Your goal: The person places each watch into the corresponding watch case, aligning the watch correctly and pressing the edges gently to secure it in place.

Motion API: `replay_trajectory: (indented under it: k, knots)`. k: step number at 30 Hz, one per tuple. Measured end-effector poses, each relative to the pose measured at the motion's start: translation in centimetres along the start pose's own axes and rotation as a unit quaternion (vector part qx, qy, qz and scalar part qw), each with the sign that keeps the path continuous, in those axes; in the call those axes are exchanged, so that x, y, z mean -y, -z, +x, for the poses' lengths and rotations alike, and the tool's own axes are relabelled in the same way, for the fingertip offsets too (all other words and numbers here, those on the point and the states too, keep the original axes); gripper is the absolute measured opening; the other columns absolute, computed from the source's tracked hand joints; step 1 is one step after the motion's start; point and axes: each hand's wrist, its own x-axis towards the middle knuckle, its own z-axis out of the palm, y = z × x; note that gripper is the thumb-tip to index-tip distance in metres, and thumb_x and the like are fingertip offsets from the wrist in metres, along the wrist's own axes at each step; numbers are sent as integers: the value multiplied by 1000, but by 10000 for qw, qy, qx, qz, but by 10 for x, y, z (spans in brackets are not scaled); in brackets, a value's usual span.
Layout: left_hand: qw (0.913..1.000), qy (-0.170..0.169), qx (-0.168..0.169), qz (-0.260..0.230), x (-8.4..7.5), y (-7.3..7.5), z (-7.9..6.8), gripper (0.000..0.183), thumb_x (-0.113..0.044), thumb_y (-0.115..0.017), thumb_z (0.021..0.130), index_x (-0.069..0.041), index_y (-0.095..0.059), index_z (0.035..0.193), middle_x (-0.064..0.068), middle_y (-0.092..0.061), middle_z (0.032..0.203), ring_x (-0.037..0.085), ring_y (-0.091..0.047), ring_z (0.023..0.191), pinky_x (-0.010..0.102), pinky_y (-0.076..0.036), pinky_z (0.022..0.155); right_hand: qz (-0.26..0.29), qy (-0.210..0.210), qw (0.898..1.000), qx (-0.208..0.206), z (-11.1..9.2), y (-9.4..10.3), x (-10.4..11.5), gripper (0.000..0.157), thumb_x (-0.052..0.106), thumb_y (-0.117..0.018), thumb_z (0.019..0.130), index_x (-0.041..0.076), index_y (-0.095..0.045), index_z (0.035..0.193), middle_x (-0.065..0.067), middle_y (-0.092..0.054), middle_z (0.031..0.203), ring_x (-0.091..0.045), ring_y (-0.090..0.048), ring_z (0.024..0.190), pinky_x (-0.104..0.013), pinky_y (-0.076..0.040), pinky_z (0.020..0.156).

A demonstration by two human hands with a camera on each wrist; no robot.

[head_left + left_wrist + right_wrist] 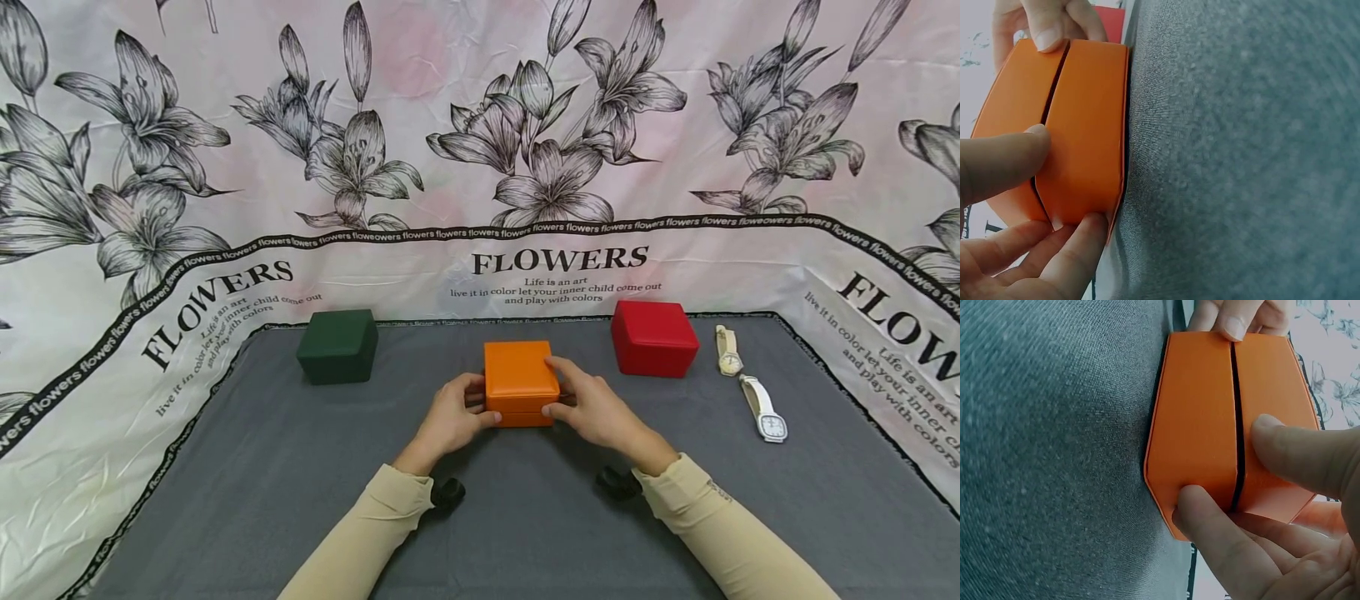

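Observation:
An orange lidded box (519, 372) stands on the grey cloth in front of me, with a dark seam running between lid and base. My left hand (452, 417) grips its left side, the thumb at the front by the seam and the other fingers along the side. From the right, my right hand (600, 412) holds the same box, its thumb on the front of the lid. Both wrist views show the seam as a thin dark gap; the right wrist view has the right thumb (1269, 428) on the lid part. The inside of the box is hidden.
A dark green box (337, 347) sits at the back left and a red box (654, 339) at the back right. Right of the red box lie a small cream-strapped watch (729, 362) and a white-strapped watch (767, 417). A flower-printed cloth (390, 275) hangs behind.

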Motion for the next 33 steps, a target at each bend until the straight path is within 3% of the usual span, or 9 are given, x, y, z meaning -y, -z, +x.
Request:
replay_trajectory:
  k: [7,12,17,20,24,33]
  knots:
    - [9996,205,-27,196,0,-1,0,50,-10,-78,80,2,-56,124,15,-59,120,25,-61,107,32,-53,87,0,-42,10000,11,-1,0,0,73,20,-71,88,10,-31,148,-15,-65,118,-18,-64,99,-37,-53,79]
    - [9995,126,-104,272,0,0,0,46,-14,-77,82,1,-59,122,14,-61,117,24,-63,104,31,-53,85,-2,-82,10000,-6,0,1,0,72,22,-70,88,10,-31,148,-15,-66,115,-18,-65,95,-36,-53,76]
    - [9994,27,-110,335,0,0,0,45,-13,-76,82,0,-59,122,13,-62,117,24,-63,104,31,-53,85,-149,-65,9999,-26,1,1,2,76,19,-75,84,10,-33,147,-16,-60,126,-23,-64,102,-39,-54,81]
    - [9993,16,-103,364,0,0,1,44,-14,-76,83,0,-60,122,12,-62,117,23,-63,104,31,-53,85,-325,22,9995,-1,2,0,2,77,16,-77,82,9,-35,146,-19,-43,143,-27,-62,107,-38,-54,84]
    - [9992,7,-104,388,-1,0,2,43,-14,-75,83,-1,-60,122,12,-63,116,23,-63,104,31,-53,86,-528,196,9984,-102,4,0,3,74,12,-78,81,7,-40,144,-20,-24,153,-29,-56,115,-36,-54,83]
    - [9989,8,-48,463,-3,-1,4,42,-15,-74,85,-1,-60,122,11,-63,116,22,-63,105,31,-53,86,-1094,627,9918,-225,6,2,1,70,16,-78,80,6,-44,141,-11,-30,153,-29,-44,129,-43,-47,95]
